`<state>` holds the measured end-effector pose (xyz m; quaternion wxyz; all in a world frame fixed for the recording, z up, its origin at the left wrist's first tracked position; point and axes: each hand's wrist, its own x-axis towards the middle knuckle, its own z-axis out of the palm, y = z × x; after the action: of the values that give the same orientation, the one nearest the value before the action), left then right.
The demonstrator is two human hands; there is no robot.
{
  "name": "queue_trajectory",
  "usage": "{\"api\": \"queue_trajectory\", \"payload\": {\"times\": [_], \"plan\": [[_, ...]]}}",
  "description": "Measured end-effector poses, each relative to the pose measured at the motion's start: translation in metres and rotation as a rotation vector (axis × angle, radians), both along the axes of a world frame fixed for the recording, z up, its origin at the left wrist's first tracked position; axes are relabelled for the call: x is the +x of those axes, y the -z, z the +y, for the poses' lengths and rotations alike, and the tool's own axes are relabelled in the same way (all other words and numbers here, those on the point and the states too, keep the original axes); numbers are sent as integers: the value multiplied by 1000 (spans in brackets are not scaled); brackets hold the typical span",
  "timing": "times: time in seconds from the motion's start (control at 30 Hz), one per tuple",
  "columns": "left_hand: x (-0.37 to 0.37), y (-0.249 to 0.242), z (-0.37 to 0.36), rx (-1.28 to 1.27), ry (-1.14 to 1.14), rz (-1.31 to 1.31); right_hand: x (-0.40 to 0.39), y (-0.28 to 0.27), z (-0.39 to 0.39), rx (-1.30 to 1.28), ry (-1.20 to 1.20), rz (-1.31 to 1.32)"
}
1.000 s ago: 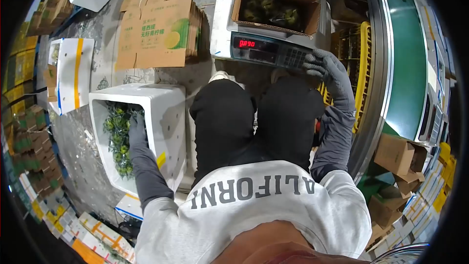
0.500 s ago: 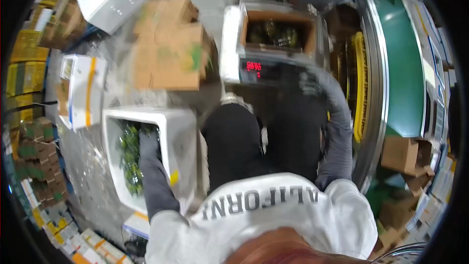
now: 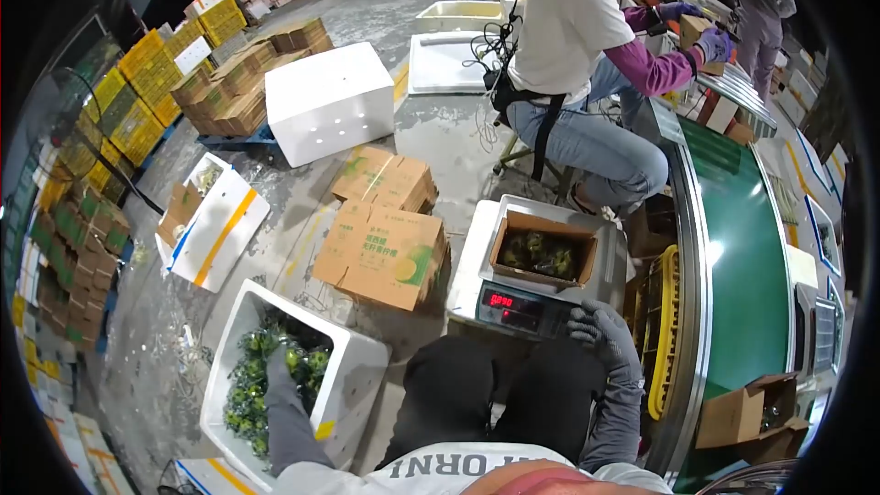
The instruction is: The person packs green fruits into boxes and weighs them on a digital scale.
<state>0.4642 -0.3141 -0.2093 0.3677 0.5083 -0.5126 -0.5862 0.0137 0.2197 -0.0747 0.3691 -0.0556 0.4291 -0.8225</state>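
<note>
My left hand (image 3: 279,368), in a grey glove, reaches down into a white foam box (image 3: 357,385) of small green fruit (image 3: 246,383), some with a plastic shine. Its fingertips are hidden among the fruit. My right hand (image 3: 598,328), also gloved, rests at the right edge of a digital scale (image 3: 477,307), fingers loosely bent and apart, holding nothing. Red digits glow on the scale's display (image 3: 510,308). On the scale sits an open cardboard box (image 3: 543,272) with dark green fruit inside.
Flattened printed cartons (image 3: 376,252) are stacked ahead of my knees. A green conveyor belt (image 3: 738,247) and a yellow crate (image 3: 662,330) are on my right. Another person (image 3: 587,151) sits ahead, gloved hands on a small box. An upturned foam box (image 3: 330,101) stands ahead left.
My view has tilted up, bringing the seated person into sight. My right hand, blurred and dark before, now shows at the scale's edge. My left hand stays in the foam box.
</note>
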Motion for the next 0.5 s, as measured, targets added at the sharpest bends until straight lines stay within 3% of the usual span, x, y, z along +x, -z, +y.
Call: {"api": "queue_trajectory", "payload": {"times": [0.03,0.07,0.13,0.2,0.3,0.37,0.43,0.47,0.5], "plan": [[-18,-51,32,256,-221,260,0,7,5,-14,-4,-10],[-4,-57,26,317,-331,338,-1,11,9,-27,-8,-21],[-5,-103,46,238,-349,568,-4,18,16,-80,-27,-71],[24,-83,28,171,-169,867,-9,34,19,-191,-48,-126],[41,-75,13,129,-156,986,-1,11,10,-105,27,-76],[-2,-114,37,214,-382,1038,0,6,7,-68,57,-59],[-37,-144,69,199,-343,972,-1,15,9,2,57,22],[-46,-135,60,151,-307,965,-1,17,13,7,58,18],[-61,-144,57,228,-47,1050,-2,17,16,11,61,14]]}}
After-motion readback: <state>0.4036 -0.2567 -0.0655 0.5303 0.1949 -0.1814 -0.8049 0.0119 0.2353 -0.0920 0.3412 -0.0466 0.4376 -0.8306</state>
